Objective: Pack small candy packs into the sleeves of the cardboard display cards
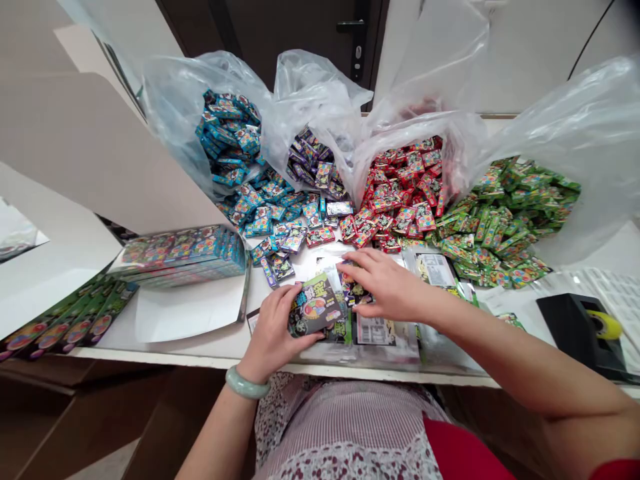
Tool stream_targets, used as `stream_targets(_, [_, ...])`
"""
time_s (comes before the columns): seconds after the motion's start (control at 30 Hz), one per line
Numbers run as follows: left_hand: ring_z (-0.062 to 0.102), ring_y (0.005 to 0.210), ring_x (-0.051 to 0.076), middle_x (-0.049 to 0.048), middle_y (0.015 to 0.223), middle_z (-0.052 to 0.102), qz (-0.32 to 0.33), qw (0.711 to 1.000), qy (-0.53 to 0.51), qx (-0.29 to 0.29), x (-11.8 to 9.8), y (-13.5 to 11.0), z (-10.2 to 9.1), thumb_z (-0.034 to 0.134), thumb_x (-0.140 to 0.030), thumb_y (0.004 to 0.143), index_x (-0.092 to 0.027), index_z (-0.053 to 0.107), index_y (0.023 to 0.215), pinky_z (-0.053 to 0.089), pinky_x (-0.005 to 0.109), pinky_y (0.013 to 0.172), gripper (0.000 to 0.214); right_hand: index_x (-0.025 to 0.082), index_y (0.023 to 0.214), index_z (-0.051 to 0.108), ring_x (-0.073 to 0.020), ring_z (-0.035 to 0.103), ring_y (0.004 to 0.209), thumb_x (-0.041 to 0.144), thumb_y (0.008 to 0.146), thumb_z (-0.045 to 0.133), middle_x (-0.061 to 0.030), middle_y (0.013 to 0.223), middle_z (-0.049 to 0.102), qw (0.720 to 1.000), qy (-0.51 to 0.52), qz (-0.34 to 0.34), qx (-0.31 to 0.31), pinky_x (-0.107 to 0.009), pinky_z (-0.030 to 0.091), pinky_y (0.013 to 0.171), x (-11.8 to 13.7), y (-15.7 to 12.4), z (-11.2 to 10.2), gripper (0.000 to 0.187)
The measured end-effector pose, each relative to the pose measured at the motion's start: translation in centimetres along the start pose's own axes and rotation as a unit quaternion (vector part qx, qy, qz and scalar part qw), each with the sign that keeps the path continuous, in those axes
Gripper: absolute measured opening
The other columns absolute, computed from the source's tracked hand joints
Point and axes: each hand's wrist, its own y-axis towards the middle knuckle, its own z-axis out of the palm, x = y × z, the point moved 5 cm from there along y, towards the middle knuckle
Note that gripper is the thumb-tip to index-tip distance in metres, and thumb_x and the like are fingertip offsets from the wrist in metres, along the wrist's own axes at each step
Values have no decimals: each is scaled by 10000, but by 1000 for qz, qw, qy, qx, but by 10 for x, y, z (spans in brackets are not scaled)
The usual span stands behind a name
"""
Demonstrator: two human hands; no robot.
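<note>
Our left hand [273,327] grips a dark packet [315,308]; our right hand [387,285], fingers spread flat, presses small boxes [356,291] beside it.

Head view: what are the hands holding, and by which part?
Left hand grips a dark packet by its left edge; right hand rests on a purple packet, grip unclear.

Four bags [320,87] stand in a row at the back of the table [150,348], packs [300,227] spilling forward. A box [185,253] lies left — a tape dispenser [580,327] right, near the edge.
</note>
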Motion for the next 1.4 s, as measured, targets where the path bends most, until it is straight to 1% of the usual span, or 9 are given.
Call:
stream_targets(0.2, [440,1217,333,150,1304,447,29,999,-8,24,-12,-1,3,722,-501,702,-219,303,1386,393,520,1011,850,152,1278,491,-286,464,1186,351,710,730,-149,1275,527,995,39,-60,65,-452,375,1027,9,-1,8,648])
stream_targets(0.4, [433,1219,323,150,1307,446,18,999,-22,47,-8,-6,2,730,-508,690,-212,324,1375,384,504,1026,850,124,1267,489,-289,470,1201,338,694,762,-164,1287,530,995,16,-46,90,-424,363,1045,7,0,16,670])
stream_targets(0.87, [440,1223,332,148,1308,455,16,998,-38,38,-12,-6,3,732,-505,681,-227,329,1376,388,517,1023,850,176,1246,505,-324,479,1138,409,653,788,-144,1224,544,996,-24,-39,82,-478,378,995,15,-1,15,697])
stream_targets(0.97, [438,1226,335,150,1308,452,25,998,-43,41,-15,-5,5,727,-511,685,-228,325,1375,387,517,1025,848,182,1279,469,-316,479,1147,390,640,804,-143,1240,534,996,24,-41,79,-465,393,990,16,-1,18,751])
stream_targets(1.07, [449,1216,340,149,1295,462,14,998,-41,34,-13,-3,5,738,-527,669,-232,335,1369,393,519,1014,860,194,1334,383,-295,436,1235,421,624,817,-155,1346,460,994,104,-19,35,-428,393,1013,12,1,22,863])
stream_targets(1.13, [450,1216,335,150,1296,462,3,999,-31,21,-10,-2,4,742,-522,670,-225,342,1365,392,514,1016,855,188,1312,386,-271,448,1234,453,676,777,-155,1345,463,990,139,13,-22,-406,397,1010,9,0,21,792])
stream_targets(1.2, [450,1218,330,149,1298,463,-7,1000,-22,4,-7,-3,2,744,-507,675,-220,344,1364,390,511,1019,847,197,1236,453,-255,494,1176,437,783,690,-127,1246,550,987,142,48,-59,-415,395,998,8,-2,21,565])
stream_targets(1.3, [458,1209,330,146,1284,475,-17,1000,-22,-10,-3,-4,1,747,-496,674,-220,350,1359,394,513,1013,839,229,1201,497,-258,475,1212,343,905,545,-73,1116,650,987,136,65,-46,-488,305,1050,11,-3,24,322])
stream_targets(1.4, [462,1205,338,150,1280,476,-33,999,-25,-10,4,-7,4,739,-506,677,-220,351,1360,397,516,1008,836,268,1280,453,-238,437,1271,295,937,486,-30,1107,684,983,172,58,-12,-512,231,1085,11,3,29,346])
